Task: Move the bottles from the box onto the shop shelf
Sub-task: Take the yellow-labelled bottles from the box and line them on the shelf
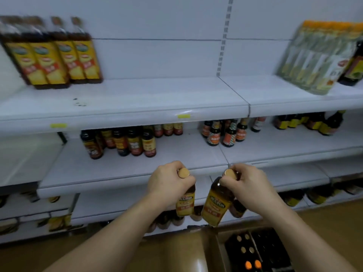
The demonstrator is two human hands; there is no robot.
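Two gold-capped bottles of brown liquid with yellow labels are shown held in the air, above and to the left of the box. The left-hand bottle [185,205] is gripped at the neck by the left hand [169,181], whose fingers are curled closed around it just below the cap; it hangs nearly upright. The right-hand bottle [216,203] is gripped at the neck in the same way by the right hand [247,183], and is tilted, its base swung toward the left. The two bottles are held just beside each other; whether they touch cannot be told. Both are seen before the front edge of the middle shelf [157,165], and neither is set on any shelf.

The box [221,252], of brown cardboard and open at the top, is seen at the lower right on the floor [324,228]. Further boxed bottles [243,249], dark with gold caps, are stood upright in it, and two orange caps [248,264] are seen at its near end.

On the middle shelf, one cluster of small dark bottles [121,142] is placed at the left and a second cluster [225,132] at the right. On the upper shelf [157,95], four tall yellow-labelled bottles [55,59] are stood at the far left and orange-topped packs [314,55] at the right; both are blurred.
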